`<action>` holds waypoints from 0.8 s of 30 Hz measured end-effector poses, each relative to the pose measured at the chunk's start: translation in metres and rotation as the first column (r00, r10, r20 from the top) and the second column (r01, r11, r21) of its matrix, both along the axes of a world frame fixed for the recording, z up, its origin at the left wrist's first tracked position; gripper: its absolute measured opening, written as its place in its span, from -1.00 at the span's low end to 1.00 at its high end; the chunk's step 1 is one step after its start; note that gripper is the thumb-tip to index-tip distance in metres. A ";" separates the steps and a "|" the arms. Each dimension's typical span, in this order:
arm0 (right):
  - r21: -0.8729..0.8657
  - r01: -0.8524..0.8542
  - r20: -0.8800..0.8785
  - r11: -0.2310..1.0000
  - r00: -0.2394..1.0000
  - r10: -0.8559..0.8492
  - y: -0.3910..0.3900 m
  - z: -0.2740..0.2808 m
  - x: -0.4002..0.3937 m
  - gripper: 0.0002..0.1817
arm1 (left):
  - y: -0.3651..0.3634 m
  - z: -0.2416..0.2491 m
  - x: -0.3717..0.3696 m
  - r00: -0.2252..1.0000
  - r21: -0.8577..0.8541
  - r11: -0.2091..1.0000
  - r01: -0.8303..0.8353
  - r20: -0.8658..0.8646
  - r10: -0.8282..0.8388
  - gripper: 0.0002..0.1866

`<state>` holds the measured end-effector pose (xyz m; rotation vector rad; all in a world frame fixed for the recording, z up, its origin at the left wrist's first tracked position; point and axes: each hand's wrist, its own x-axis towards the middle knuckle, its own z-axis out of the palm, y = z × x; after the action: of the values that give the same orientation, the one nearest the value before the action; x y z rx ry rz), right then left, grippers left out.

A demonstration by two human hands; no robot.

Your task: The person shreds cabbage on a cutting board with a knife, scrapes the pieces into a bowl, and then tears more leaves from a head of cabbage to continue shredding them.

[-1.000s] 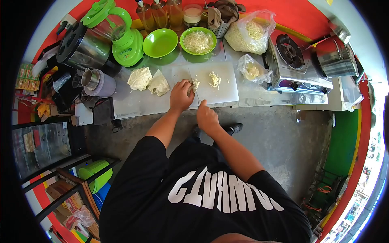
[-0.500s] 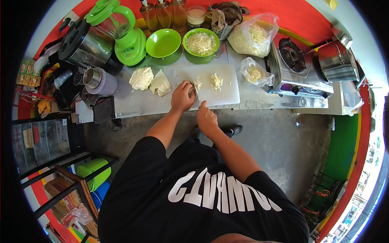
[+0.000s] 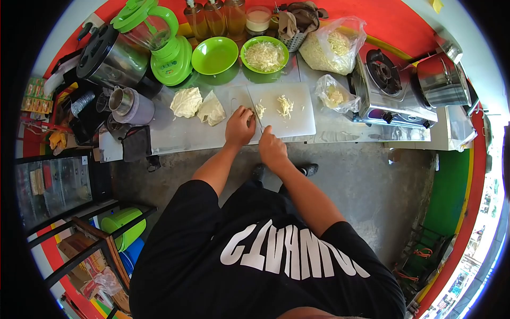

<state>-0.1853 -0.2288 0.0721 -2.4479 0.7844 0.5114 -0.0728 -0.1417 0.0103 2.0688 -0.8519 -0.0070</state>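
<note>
A knife (image 3: pixel 256 115) is held by its handle in my right hand (image 3: pixel 273 149), its blade over the white cutting board (image 3: pixel 299 116). My left hand (image 3: pixel 240 126) is closed just left of the blade, its fingers curled down on something too hidden to name. Shredded pale cabbage (image 3: pixel 260 109) lies right beside the blade, and a second small pile (image 3: pixel 285 107) is farther right on the board. Two cabbage pieces (image 3: pixel 186 102) (image 3: pixel 211 109) rest left of the board.
Behind the board stand an empty green bowl (image 3: pixel 214 56), a green bowl of shreds (image 3: pixel 264 55) and a bag of shredded cabbage (image 3: pixel 328 49). A smaller bag (image 3: pixel 336 94) lies by the gas stove (image 3: pixel 388 80). A green blender (image 3: pixel 169 61) stands back left.
My right hand has shifted slightly upward, toward the board, and the knife's blade now reaches farther across it. My left hand has hardly moved.
</note>
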 end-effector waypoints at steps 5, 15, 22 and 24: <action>-0.078 -0.030 0.045 0.997 0.998 0.034 0.004 0.003 -0.008 -0.72 | 0.000 -0.011 0.004 0.989 -0.069 0.997 0.027 0.145 -0.017 -0.90; -0.102 -0.043 0.018 0.994 0.999 0.046 -0.001 0.005 0.004 -0.70 | -0.001 -0.008 0.003 0.995 -0.020 1.000 -0.015 0.094 0.016 -0.89; -0.081 -0.014 -0.025 0.997 1.000 0.012 0.016 -0.005 -0.015 -0.69 | 0.000 -0.008 0.004 0.997 -0.020 1.000 -0.019 0.073 0.021 -0.90; -0.052 -0.007 0.003 0.999 1.000 0.007 0.011 -0.004 -0.006 -0.68 | -0.001 -0.006 0.003 0.997 -0.027 0.999 -0.026 0.069 0.028 -0.91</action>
<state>-0.1915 -0.2183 0.0676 -2.4995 0.7982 0.4952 -0.0695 -0.1426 0.0047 2.0663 -0.8616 0.0904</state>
